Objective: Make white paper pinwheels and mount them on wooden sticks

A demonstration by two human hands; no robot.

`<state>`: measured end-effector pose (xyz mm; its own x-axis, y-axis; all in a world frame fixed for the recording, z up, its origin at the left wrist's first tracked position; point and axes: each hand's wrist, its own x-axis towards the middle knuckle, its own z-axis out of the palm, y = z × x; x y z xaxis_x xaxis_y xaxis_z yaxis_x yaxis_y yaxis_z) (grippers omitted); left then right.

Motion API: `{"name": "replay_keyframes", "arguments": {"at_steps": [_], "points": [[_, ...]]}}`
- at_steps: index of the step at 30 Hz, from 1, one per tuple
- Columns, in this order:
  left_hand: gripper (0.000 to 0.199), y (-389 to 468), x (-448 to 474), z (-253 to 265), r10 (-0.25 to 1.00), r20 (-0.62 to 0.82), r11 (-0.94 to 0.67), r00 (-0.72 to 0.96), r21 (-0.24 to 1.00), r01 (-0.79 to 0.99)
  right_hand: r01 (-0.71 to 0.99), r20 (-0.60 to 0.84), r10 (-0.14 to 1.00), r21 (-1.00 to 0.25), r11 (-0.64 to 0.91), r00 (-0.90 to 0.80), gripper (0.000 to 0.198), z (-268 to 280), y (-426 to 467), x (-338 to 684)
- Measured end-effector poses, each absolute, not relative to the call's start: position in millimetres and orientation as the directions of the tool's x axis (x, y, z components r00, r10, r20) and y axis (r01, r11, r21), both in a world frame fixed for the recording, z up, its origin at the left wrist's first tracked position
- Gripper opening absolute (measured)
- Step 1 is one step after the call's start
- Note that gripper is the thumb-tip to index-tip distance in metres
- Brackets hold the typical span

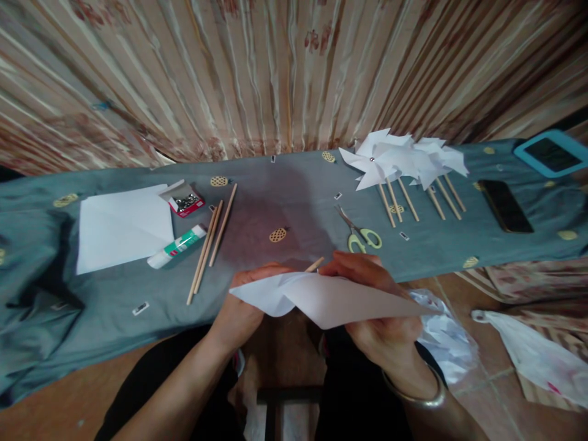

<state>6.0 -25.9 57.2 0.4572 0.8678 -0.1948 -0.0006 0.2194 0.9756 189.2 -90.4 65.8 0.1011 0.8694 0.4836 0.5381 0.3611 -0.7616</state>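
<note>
A white paper pinwheel point(331, 299) is held up in front of me at the table's near edge. My left hand point(245, 312) is closed around its left side, with the fingers mostly behind the paper. On the other side my right hand point(376, 312) grips it, fingers bent over the top near the middle. The tip of a wooden stick point(315, 264) pokes out behind the paper; where the rest of it runs is hidden. Just beyond my right hand lie scissors point(362, 237) with pale green handles.
On the left of the cloth-covered table point(294, 202) are white paper sheets point(122, 229), a box of metal pins point(184, 201), a glue stick point(178, 246) and three wooden sticks point(223, 223). Several finished pinwheels point(399, 156), a phone point(505, 205) and a blue-framed tablet point(554, 153) lie right.
</note>
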Motion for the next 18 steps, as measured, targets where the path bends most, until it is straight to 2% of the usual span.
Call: {"name": "replay_keyframes", "arguments": {"at_steps": [4, 14, 18], "points": [[0.013, -26.0, 5.3, 55.2, 0.858, -0.212, 0.246, 0.468, 0.969, -0.012, 0.535, 0.470, 0.877, -0.767, 0.353, 0.096, 0.040, 65.3, -89.8, 189.5], [0.013, -27.9, 7.4, 56.6, 0.864, -0.296, 0.341, 0.408, 0.939, -0.042, 0.529, 0.506, 0.860, -0.747, 0.403, 0.060, 0.042, 66.5, -87.4, 189.0], [0.017, -28.8, 7.1, 52.4, 0.868, -0.270, 0.336, 0.416, 0.937, -0.093, 0.536, 0.515, 0.856, -0.738, 0.410, 0.054, 0.048, 67.2, -87.2, 189.7]]}}
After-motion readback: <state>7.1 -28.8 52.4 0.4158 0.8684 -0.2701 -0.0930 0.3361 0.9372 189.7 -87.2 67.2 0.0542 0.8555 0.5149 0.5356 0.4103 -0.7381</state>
